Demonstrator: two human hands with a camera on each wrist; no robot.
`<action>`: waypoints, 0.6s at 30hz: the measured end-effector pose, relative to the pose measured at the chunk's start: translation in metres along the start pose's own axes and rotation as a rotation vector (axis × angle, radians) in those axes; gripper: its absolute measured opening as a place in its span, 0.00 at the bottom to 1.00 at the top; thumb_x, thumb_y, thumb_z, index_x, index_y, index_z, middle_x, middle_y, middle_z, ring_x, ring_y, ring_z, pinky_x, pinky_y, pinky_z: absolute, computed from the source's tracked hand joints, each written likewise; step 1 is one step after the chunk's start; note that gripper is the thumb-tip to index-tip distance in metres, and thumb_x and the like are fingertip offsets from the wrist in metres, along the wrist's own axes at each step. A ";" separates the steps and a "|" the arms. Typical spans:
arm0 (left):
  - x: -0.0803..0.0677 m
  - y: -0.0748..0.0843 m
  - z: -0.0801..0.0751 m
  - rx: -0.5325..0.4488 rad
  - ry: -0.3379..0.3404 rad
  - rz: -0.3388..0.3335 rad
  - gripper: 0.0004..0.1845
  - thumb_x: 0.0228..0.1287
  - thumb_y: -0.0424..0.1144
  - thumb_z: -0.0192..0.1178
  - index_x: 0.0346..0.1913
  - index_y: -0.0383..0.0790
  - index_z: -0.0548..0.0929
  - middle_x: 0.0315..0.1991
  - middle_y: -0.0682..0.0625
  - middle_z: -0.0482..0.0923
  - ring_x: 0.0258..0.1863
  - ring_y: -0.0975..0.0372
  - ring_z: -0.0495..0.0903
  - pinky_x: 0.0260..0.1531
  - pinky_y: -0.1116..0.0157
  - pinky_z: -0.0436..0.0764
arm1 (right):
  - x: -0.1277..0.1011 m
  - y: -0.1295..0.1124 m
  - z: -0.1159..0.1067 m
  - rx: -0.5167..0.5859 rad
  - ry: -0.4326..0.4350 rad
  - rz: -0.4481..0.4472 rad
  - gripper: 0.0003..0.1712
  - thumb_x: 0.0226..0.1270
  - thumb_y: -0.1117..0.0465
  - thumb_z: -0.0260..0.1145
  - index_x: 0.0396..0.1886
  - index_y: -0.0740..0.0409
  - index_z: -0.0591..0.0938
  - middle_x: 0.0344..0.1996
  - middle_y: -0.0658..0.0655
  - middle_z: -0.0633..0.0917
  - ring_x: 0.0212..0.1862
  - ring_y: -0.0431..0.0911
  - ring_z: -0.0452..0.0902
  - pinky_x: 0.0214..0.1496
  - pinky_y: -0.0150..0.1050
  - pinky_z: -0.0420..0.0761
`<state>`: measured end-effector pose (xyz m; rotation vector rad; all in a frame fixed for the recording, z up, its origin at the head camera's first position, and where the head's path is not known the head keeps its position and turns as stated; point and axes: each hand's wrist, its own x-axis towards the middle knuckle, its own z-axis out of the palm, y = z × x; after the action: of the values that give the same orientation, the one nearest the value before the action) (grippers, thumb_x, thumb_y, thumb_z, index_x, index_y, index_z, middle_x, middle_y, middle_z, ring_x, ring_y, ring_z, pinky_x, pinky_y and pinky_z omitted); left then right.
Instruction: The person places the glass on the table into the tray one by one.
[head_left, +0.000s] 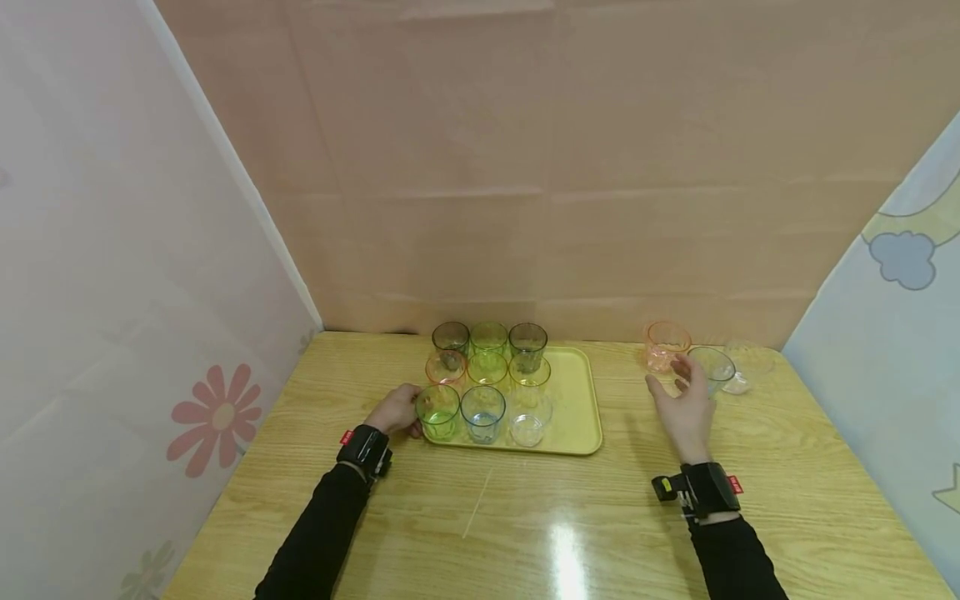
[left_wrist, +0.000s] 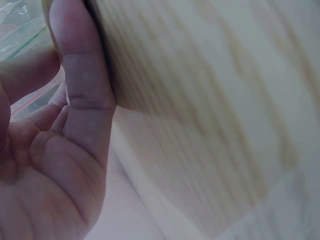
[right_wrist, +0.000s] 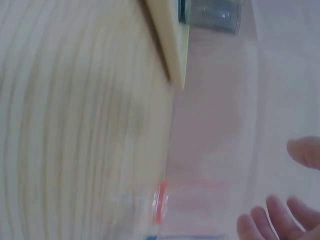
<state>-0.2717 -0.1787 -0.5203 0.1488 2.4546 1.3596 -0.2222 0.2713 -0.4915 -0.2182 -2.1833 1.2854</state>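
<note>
Glasses, coloured and clear, in two groups on a wooden table (head_left: 525,517).

Group one: nine glasses in three rows of three on a yellow tray (head_left: 577,408), left of centre. Back row: dark glass, green glass, dark glass. Middle row: orange, green, amber. Front row: green glass (head_left: 438,411), blue glass (head_left: 482,412), clear glass (head_left: 528,419).

Group two: three glasses off the tray, at the table's far right. Pink glass (head_left: 665,345) at the back; grey glass (head_left: 712,367) just right of it and nearer; a further clear glass (head_left: 742,367) to the right, faint and hard to make out.

Left hand (head_left: 397,409): at the tray's front left corner, fingers curled against the front-row green glass and touching it. The left wrist view shows a thumb and palm close up, blurred; how firm the hold is cannot be told.

Right hand (head_left: 684,407): fingers spread and relaxed, holding nothing, raised just in front of the pink and grey glasses, fingertips near both; contact cannot be told. Well apart from the tray.

Both forearms in black sleeves with a wrist-worn device on each.
</note>
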 end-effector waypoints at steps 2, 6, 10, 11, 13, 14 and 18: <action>0.000 -0.001 0.000 0.001 0.003 0.006 0.09 0.71 0.31 0.55 0.47 0.28 0.81 0.21 0.44 0.78 0.15 0.59 0.79 0.18 0.62 0.83 | 0.001 0.002 -0.004 -0.001 0.086 -0.011 0.36 0.62 0.66 0.69 0.68 0.68 0.66 0.59 0.71 0.73 0.62 0.61 0.68 0.64 0.56 0.70; 0.001 -0.002 0.001 0.002 0.007 0.011 0.09 0.72 0.31 0.55 0.47 0.28 0.81 0.20 0.44 0.78 0.14 0.59 0.78 0.17 0.62 0.83 | 0.007 0.012 -0.012 -0.021 0.201 0.013 0.39 0.61 0.64 0.70 0.69 0.67 0.64 0.60 0.71 0.68 0.62 0.62 0.63 0.63 0.56 0.66; 0.000 -0.002 0.001 -0.003 0.007 0.007 0.11 0.72 0.31 0.55 0.50 0.28 0.80 0.21 0.43 0.78 0.14 0.59 0.78 0.17 0.62 0.83 | 0.013 0.020 -0.018 -0.035 0.222 0.123 0.42 0.62 0.60 0.70 0.71 0.64 0.60 0.64 0.69 0.62 0.65 0.61 0.59 0.62 0.57 0.64; 0.000 -0.002 0.001 -0.004 0.007 0.006 0.11 0.72 0.31 0.55 0.50 0.28 0.80 0.21 0.43 0.78 0.14 0.59 0.78 0.17 0.62 0.83 | 0.014 0.021 -0.019 -0.036 0.220 0.147 0.43 0.62 0.59 0.69 0.71 0.64 0.59 0.65 0.69 0.61 0.65 0.61 0.59 0.62 0.57 0.64; 0.000 -0.002 0.001 -0.007 0.005 0.004 0.11 0.72 0.31 0.55 0.51 0.28 0.80 0.21 0.43 0.78 0.14 0.59 0.78 0.17 0.62 0.83 | 0.016 0.023 -0.021 -0.031 0.218 0.183 0.43 0.62 0.58 0.69 0.72 0.63 0.58 0.66 0.68 0.59 0.66 0.61 0.58 0.64 0.58 0.63; 0.000 -0.001 0.001 -0.009 0.003 0.004 0.11 0.72 0.31 0.55 0.51 0.28 0.80 0.21 0.44 0.78 0.14 0.59 0.78 0.17 0.62 0.82 | 0.017 0.024 -0.022 -0.029 0.216 0.200 0.43 0.63 0.57 0.69 0.72 0.63 0.58 0.66 0.67 0.58 0.67 0.61 0.57 0.65 0.58 0.63; -0.001 -0.001 0.001 -0.021 -0.002 0.001 0.10 0.71 0.29 0.54 0.50 0.28 0.80 0.22 0.44 0.78 0.14 0.60 0.77 0.17 0.64 0.82 | 0.019 0.029 -0.024 -0.018 0.208 0.247 0.44 0.64 0.53 0.68 0.73 0.60 0.57 0.67 0.66 0.57 0.69 0.59 0.55 0.67 0.57 0.62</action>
<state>-0.2704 -0.1785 -0.5210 0.1466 2.4388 1.3843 -0.2281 0.3122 -0.5000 -0.6180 -2.0367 1.3090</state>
